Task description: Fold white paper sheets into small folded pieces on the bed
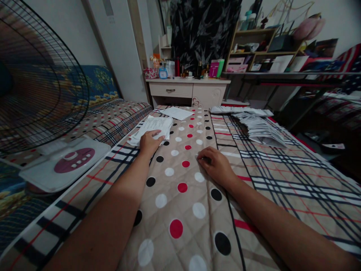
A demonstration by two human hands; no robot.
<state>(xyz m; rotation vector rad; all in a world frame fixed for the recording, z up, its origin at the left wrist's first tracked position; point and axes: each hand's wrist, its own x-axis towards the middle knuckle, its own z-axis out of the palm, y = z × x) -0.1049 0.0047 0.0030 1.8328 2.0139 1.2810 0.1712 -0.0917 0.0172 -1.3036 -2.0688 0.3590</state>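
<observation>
Two bare hands stand well apart over a quilted bedspread (180, 210) of dots and plaid. The left hand (151, 143) rests on the near part of a stack of printed sheets (154, 124), its thumb spread from the fingers. The right hand (216, 163) is half curled over the dotted strip; I cannot tell whether its fingertips pinch anything. The stack lies at the bedspread's left side with uneven edges, a loose white sheet (177, 113) just beyond it. Over on the right, folded papers (262, 130) lie fanned out in a row.

Light, flat pressure from the left fingers should serve best, I judge: enough to stop the lower sheets slipping, without creasing the top one (the fan (42, 75) close by could ruffle them, if it is running).

As for containers, a white desk (213, 92) at the back has a closed drawer (170, 90), contents hidden. On top, a red-and-white patterned box (150, 73) carries something orange, too small to make out. In the wooden shelf unit (259, 31), the lower left compartment holds pink boxes (237, 68).
</observation>
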